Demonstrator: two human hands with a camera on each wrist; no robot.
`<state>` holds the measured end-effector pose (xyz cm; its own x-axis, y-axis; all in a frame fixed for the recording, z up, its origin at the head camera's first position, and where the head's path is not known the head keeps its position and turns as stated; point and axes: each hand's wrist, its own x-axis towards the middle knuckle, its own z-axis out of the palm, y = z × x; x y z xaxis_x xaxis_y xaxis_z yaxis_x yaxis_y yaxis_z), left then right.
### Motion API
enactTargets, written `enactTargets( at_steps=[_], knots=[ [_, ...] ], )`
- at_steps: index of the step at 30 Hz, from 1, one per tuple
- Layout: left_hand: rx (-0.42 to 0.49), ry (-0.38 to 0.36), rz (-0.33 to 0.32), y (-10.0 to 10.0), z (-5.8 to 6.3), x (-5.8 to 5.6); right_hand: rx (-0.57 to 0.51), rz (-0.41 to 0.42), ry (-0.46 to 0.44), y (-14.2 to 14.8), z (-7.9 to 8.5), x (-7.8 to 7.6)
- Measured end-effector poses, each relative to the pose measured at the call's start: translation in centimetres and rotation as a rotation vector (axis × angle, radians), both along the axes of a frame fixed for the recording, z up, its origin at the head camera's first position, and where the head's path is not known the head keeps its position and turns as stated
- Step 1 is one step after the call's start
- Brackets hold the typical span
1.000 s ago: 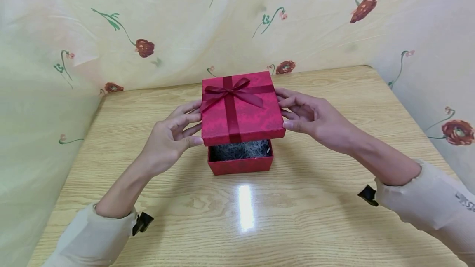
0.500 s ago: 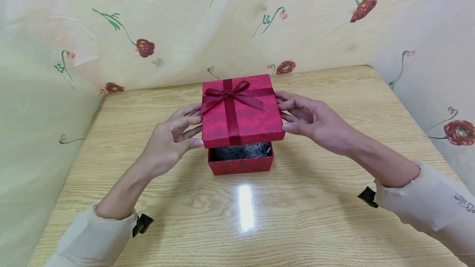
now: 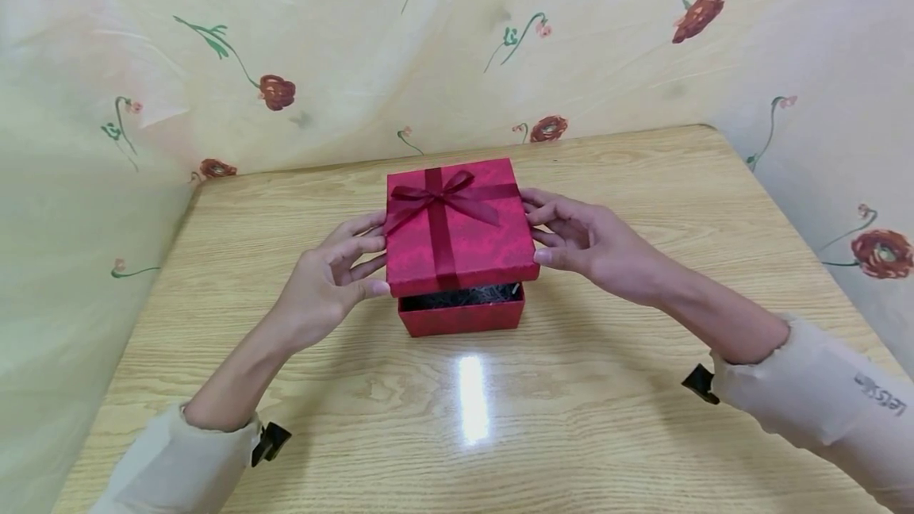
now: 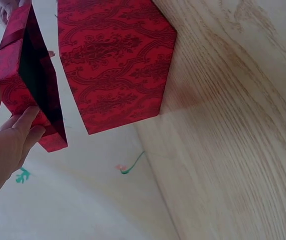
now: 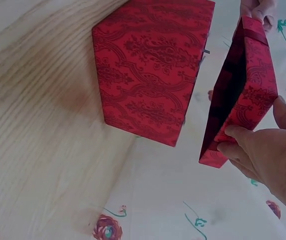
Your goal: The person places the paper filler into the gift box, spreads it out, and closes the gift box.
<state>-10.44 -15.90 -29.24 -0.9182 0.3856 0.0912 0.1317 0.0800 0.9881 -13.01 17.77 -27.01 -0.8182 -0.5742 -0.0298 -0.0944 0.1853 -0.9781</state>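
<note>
A red patterned gift box lid (image 3: 474, 248) with a dark red ribbon bow hangs above its box base (image 3: 464, 319). My left hand (image 3: 317, 288) grips the lid's left side, thumb at the near corner. On the opposite side my right hand (image 3: 596, 244) holds the lid between thumb and fingers. Both wrist views show a gap between the lid (image 4: 20, 65) and the base (image 5: 150, 70), with the lid slightly tilted. Dark shredded paper (image 3: 485, 294) shows inside the base at its front; the rest of the inside is hidden under the lid.
The base stands on a wooden table (image 3: 607, 435) that reflects a bright strip of light. Behind and at both sides hangs a pale cloth (image 3: 343, 46) with printed flowers. Black clips (image 3: 271, 443) show at the sleeve cuffs.
Both hands have lowered the lid toward the base and slightly nearer to me. Less of the shredded paper shows now. The base has stayed in place.
</note>
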Motion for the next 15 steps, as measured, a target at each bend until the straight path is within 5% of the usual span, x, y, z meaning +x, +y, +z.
enactTargets(
  at_steps=[15],
  knots=[
    [0.024,-0.06,-0.004,0.2,-2.0,0.5,0.056,-0.001,-0.004,0.0,-2.5,0.5]
  ],
)
